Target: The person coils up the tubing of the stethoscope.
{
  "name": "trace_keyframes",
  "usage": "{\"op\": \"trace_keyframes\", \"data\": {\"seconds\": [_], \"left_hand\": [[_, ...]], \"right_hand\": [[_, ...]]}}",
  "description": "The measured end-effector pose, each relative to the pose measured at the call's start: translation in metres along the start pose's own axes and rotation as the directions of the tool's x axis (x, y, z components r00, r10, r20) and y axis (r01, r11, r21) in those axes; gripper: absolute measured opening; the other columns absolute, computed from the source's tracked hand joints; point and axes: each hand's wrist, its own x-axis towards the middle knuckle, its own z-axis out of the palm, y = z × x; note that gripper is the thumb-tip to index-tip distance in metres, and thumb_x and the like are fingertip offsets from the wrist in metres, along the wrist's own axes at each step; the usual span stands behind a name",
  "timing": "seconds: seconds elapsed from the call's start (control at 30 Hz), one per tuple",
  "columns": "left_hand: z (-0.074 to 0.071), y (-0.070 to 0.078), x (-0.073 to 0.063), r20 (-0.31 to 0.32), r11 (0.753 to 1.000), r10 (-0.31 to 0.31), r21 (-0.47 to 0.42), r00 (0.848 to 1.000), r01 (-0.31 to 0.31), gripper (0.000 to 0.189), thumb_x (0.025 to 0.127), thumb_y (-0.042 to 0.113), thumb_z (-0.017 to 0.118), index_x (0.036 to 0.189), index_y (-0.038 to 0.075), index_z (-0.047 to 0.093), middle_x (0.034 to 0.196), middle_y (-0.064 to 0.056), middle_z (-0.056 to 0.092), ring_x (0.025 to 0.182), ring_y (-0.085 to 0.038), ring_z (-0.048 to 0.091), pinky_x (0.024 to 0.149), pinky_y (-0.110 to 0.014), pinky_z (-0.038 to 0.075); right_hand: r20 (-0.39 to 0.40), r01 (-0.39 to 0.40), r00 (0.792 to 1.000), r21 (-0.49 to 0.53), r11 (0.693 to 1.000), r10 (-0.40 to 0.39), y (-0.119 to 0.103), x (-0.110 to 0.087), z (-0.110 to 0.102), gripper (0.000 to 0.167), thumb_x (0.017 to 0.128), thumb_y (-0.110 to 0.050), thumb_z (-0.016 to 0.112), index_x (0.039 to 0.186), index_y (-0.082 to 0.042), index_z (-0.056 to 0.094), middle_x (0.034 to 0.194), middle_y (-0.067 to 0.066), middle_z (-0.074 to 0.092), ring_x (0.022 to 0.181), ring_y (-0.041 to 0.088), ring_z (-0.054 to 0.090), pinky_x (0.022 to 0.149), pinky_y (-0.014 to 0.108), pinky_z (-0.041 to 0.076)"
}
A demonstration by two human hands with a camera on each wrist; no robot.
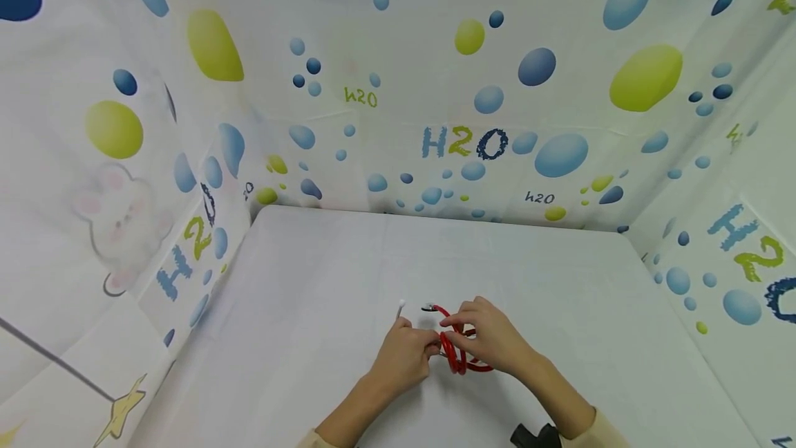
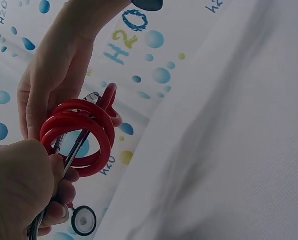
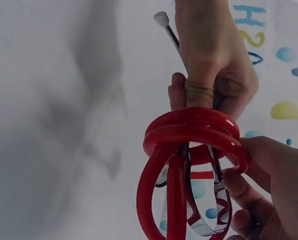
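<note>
stethoscope (image 1: 459, 358) sits between the fingers of both hands, its red tubing (image 3: 196, 134) looped around its metal tubes (image 2: 75, 152). the left hand (image 1: 403, 355) grips those tubes, one ear tip (image 3: 161, 19) (a white one) poking out past its fingers; the right hand (image 1: 488, 337) pinches the loops. the chest piece (image 1: 429, 308) is just beyond both hands' fingers.

A white-covered table (image 1: 298, 261) stretches from left to right, with soft shadows (image 1: 481, 396) lying across its near middle.
</note>
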Motion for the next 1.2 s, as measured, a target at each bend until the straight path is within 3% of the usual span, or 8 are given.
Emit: {"op": "trace_keyframes", "data": {"seconds": [0.27,0.4,0.47,0.57,0.67,0.9,0.97,1.2], "left_hand": [[0.001,0.000,-0.001,-0.043,0.999,0.039,0.037,0.998,-0.038,0.008,0.075,0.023,0.076,0.076,0.024,0.068,0.065,0.017,0.067,0.055,0.003,0.054,0.064,-0.022,0.032],[0.002,0.001,-0.001,-0.077,0.998,0.054,0.024,0.996,-0.052,0.013,0.073,0.022,0.077,0.071,0.023,0.065,0.060,0.017,0.064,0.053,0.001,0.049,0.063,-0.022,0.031],[0.003,0.001,-0.002,-0.085,0.999,0.052,0.017,0.995,-0.051,0.013,0.073,0.021,0.077,0.071,0.023,0.065,0.060,0.018,0.065,0.053,0.001,0.049,0.063,-0.023,0.031],[0.002,0.001,-0.002,-0.081,0.999,0.045,0.007,0.996,-0.044,0.009,0.073,0.020,0.077,0.074,0.023,0.068,0.064,0.017,0.067,0.055,0.002,0.054,0.065,-0.023,0.032],[-0.001,0.001,-0.003,-0.061,0.999,0.038,-0.013,0.997,-0.038,0.007,0.074,0.019,0.076,0.079,0.022,0.072,0.068,0.016,0.070,0.059,0.004,0.059,0.066,-0.023,0.033],[-0.008,0.001,-0.004,-0.027,0.995,-0.032,-0.098,0.999,0.029,0.005,0.079,0.017,0.073,0.082,0.020,0.073,0.070,0.013,0.071,0.054,0.006,0.052,0.068,-0.021,0.033],[-0.010,0.000,-0.004,-0.041,0.993,-0.036,-0.112,0.999,0.031,0.004,0.078,0.016,0.073,0.079,0.020,0.072,0.064,0.014,0.068,0.051,0.007,0.046,0.068,-0.021,0.032],[-0.019,0.002,-0.002,-0.050,0.981,-0.067,-0.186,0.996,0.056,0.006,0.080,0.013,0.072,0.077,0.019,0.071,0.055,0.015,0.058,0.050,0.008,0.039,0.069,-0.021,0.033]], "right_hand": [[0.128,-0.007,0.992,0.047,0.999,0.001,0.007,0.003,-0.003,0.013,0.087,-0.033,0.067,0.089,-0.025,0.076,0.081,-0.018,0.052,0.080,0.006,0.045,0.065,0.020,0.040],[0.155,0.010,0.987,0.119,0.993,-0.029,0.014,0.006,-0.004,0.019,0.091,-0.033,0.061,0.083,-0.023,0.075,0.083,-0.014,0.052,0.081,0.010,0.048,0.067,0.019,0.044],[0.183,0.010,0.982,0.169,0.986,-0.042,0.017,0.007,-0.005,0.019,0.092,-0.034,0.060,0.085,-0.023,0.074,0.089,-0.012,0.053,0.086,0.013,0.051,0.071,0.020,0.049],[0.241,0.001,0.968,0.252,0.968,-0.064,0.024,0.008,-0.007,0.022,0.095,-0.035,0.055,0.095,-0.023,0.074,0.105,-0.008,0.058,0.101,0.018,0.054,0.082,0.032,0.053],[0.311,-0.010,0.945,0.346,0.938,-0.105,0.030,0.010,-0.009,0.028,0.099,-0.032,0.047,0.107,-0.024,0.072,0.120,-0.003,0.061,0.116,0.024,0.054,0.092,0.044,0.050],[0.416,-0.099,0.892,0.558,0.824,-0.175,0.038,0.009,-0.011,0.036,0.102,-0.025,0.035,0.128,-0.023,0.061,0.124,-0.002,0.063,0.116,0.016,0.056,0.093,0.031,0.047],[0.429,-0.120,0.885,0.588,0.800,-0.182,0.039,0.009,-0.011,0.037,0.102,-0.026,0.035,0.131,-0.025,0.058,0.126,-0.003,0.062,0.117,0.014,0.054,0.096,0.038,0.044],[0.461,-0.176,0.872,0.609,0.773,-0.165,0.043,0.007,-0.014,0.042,0.101,-0.032,0.027,0.135,-0.033,0.052,0.128,-0.006,0.061,0.120,0.021,0.053,0.097,0.064,0.033]]}}
